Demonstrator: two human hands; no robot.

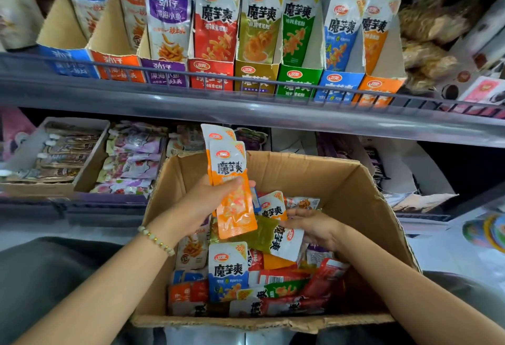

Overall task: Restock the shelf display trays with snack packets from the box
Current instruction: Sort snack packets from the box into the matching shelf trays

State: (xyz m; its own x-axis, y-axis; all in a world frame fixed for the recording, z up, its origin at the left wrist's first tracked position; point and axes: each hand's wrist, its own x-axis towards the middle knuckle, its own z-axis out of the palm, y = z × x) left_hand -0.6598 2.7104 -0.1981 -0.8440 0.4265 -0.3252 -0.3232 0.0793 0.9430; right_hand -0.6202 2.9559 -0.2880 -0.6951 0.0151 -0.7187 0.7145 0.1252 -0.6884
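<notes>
A brown cardboard box [363,208] stands in front of me, filled with several mixed snack packets [228,271] in blue, red, green and orange. My left hand [202,205] grips two orange packets [232,180] upright above the box. My right hand [314,225] reaches into the box, its fingers touching an orange packet [272,206] and a green packet [266,235] that lies flat. On the upper shelf stands a row of display trays: red [210,72], olive [255,79], green [297,81], blue [337,86] and orange [378,90], each with upright packets.
Three more trays, blue [68,62], orange [117,67] and purple [164,71], stand at the upper shelf's left. A wire rail [246,78] runs along that shelf's front. The lower shelf holds a grey tray [90,153] of dark sticks and purple pouches [131,161].
</notes>
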